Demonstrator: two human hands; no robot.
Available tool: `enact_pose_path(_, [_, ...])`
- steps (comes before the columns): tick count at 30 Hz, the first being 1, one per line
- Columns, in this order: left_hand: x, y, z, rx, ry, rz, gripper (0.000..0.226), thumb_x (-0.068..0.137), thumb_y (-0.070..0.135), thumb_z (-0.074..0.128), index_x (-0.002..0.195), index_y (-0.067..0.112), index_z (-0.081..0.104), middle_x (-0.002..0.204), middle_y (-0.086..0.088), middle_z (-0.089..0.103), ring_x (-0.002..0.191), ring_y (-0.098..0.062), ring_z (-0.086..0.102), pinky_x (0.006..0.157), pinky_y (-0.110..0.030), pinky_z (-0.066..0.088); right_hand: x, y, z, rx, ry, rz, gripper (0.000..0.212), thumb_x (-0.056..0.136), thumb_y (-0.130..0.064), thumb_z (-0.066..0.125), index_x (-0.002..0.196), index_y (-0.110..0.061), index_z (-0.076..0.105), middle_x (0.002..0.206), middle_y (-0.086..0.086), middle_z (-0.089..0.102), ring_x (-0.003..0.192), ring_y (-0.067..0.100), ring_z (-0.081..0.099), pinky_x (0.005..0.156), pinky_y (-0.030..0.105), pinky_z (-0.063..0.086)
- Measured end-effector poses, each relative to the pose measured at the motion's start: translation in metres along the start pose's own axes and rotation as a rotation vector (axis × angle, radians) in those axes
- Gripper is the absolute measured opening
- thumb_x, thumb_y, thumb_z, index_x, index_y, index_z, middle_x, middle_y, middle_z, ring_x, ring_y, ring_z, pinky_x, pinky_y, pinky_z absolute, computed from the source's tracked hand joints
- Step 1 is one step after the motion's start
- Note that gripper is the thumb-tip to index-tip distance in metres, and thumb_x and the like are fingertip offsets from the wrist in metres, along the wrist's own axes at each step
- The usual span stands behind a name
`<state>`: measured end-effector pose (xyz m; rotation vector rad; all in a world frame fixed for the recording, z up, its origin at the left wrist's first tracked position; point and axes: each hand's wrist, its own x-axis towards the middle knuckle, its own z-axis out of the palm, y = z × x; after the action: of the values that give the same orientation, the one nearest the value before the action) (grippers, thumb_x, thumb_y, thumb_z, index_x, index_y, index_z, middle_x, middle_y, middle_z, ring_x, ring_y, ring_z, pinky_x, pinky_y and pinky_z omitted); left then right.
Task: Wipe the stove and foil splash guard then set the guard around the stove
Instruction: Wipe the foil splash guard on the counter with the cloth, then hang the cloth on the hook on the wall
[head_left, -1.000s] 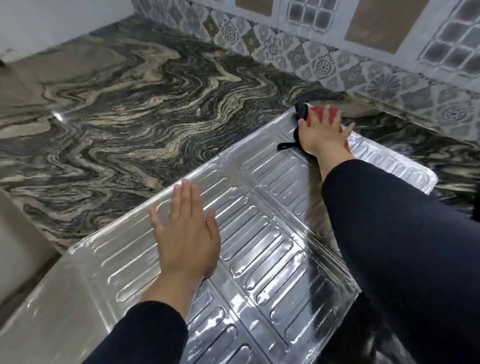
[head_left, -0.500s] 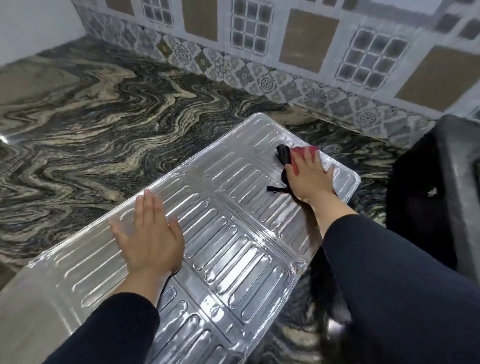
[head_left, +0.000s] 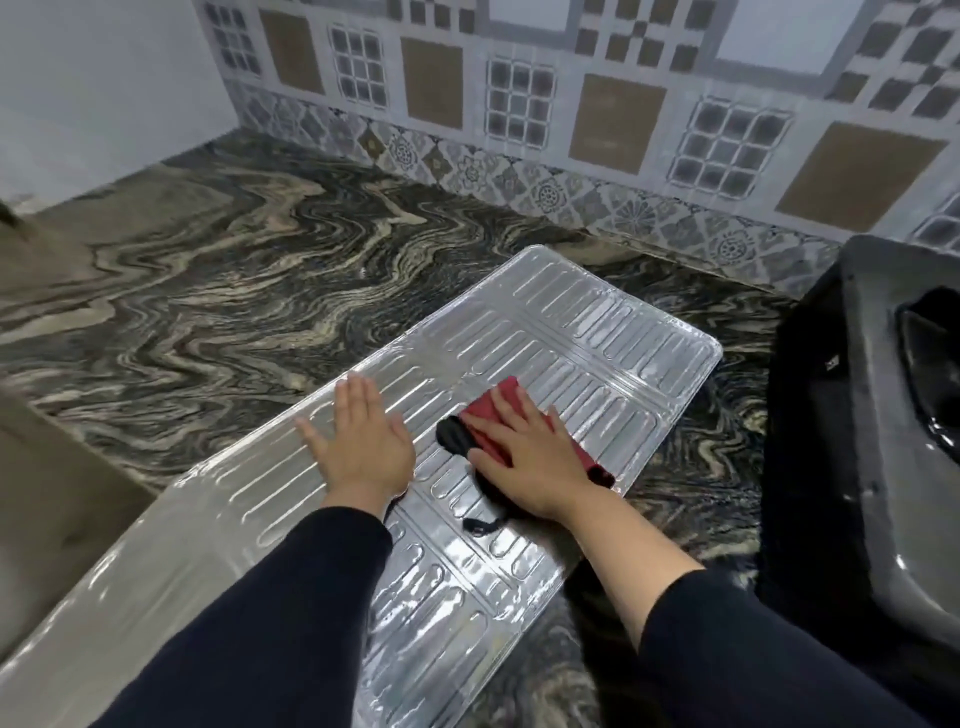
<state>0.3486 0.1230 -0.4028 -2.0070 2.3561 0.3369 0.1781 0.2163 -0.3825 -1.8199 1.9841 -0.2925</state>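
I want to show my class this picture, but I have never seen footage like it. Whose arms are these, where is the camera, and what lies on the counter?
There is no machine here. The camera sits on a person's head and looks forward and down, so the two dark-sleeved arms are the wearer's own. On the marbled counter lies a shiny ribbed foil splash guard, flat. The left hand presses open-palmed on the guard to steady it. The right hand presses a red cloth with a black edge onto the foil, wiping it. The dark object at the right edge is probably the stove, only partly in view. A patterned tile wall stands behind.
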Motion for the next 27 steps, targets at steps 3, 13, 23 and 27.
enact_pose_path(3, [0.005, -0.005, -0.009, -0.06, -0.084, 0.004, 0.061, 0.099, 0.035, 0.016, 0.152, 0.015, -0.004, 0.161, 0.001, -0.015, 0.147, -0.015, -0.016, 0.11, -0.068, -0.007, -0.007, -0.006, -0.012, 0.293, 0.221, 0.048, 0.042, 0.096, -0.04, 0.043, 0.137, -0.038, 0.045, 0.154, -0.009, 0.033, 0.146, 0.014, 0.016, 0.119, 0.045, -0.004])
enact_pose_path(13, [-0.018, 0.064, -0.022, -0.038, -0.091, 0.305, 0.058, 0.089, 0.058, 0.045, 0.136, 0.023, 0.048, 0.162, -0.004, -0.002, 0.146, -0.026, -0.02, 0.108, -0.066, -0.012, -0.039, 0.012, -0.015, -0.194, 0.319, 0.464, 0.033, 0.084, -0.051, 0.055, 0.106, -0.029, 0.066, 0.128, 0.0, 0.048, 0.124, 0.022, 0.033, 0.105, 0.041, 0.02])
enact_pose_path(23, [-0.02, 0.129, -0.11, -0.741, 0.149, 0.378, 0.019, 0.097, 0.019, 0.043, 0.103, 0.026, 0.027, 0.08, -0.004, 0.056, 0.07, -0.029, 0.053, 0.071, -0.041, 0.044, -0.037, 0.015, -0.144, 0.405, 0.637, 0.323, 0.013, 0.083, -0.025, 0.066, 0.082, -0.029, 0.054, 0.064, -0.008, 0.058, 0.073, 0.025, 0.061, 0.073, 0.037, 0.048])
enact_pose_path(27, [-0.013, 0.188, -0.192, -0.748, 0.345, 0.642, 0.018, 0.096, 0.013, 0.042, 0.103, 0.03, 0.043, 0.096, 0.003, 0.06, 0.083, -0.022, 0.056, 0.077, -0.036, 0.045, -0.035, 0.025, -0.256, 0.416, 0.801, 0.191, 0.019, 0.083, -0.024, 0.067, 0.071, -0.038, 0.061, 0.071, -0.014, 0.063, 0.076, 0.017, 0.061, 0.074, 0.035, 0.049])
